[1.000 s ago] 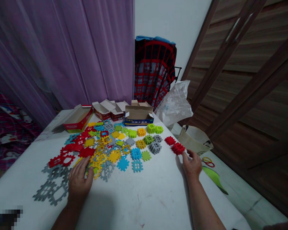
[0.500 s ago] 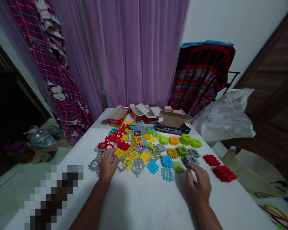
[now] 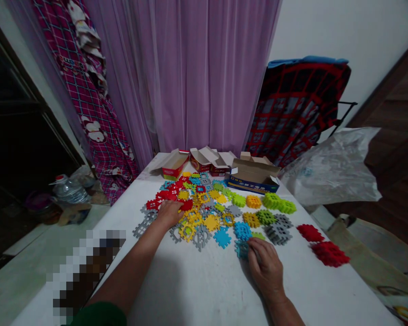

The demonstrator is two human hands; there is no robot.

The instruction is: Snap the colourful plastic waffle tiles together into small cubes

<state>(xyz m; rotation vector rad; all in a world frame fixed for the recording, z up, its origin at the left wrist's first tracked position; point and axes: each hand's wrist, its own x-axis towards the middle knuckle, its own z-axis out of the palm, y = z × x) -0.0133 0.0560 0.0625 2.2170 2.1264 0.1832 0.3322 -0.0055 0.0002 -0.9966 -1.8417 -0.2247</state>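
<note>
My left hand (image 3: 170, 213) reaches into the loose heap of interlocking plastic building pieces, right beside a dark red piece (image 3: 186, 205). Its fingertips are hidden from me, so whether it grips anything is unclear. My right hand (image 3: 267, 267) is curled low over the table, thumb and fingers drawn together at the edge of a shaded blue piece (image 3: 242, 249). What lies between those fingers, if anything, I cannot make out. Behind them are a blue stack (image 3: 242, 230), a partly covered green piece (image 3: 258, 235) and a grey stack (image 3: 278, 233).
Red stacks (image 3: 329, 253) lie near the table's right edge. Green stacks (image 3: 271, 200) and orange ones (image 3: 253, 202) stand farther back. Opened cardboard boxes, among them a blue one (image 3: 253, 183), line the far edge. A clear plastic bag (image 3: 336, 167) hangs at the right.
My left hand has moved farther in and rightwards, over to the dark red piece. My right hand has left the grey stack and come leftwards to the blue piece. The view has shifted slightly.
</note>
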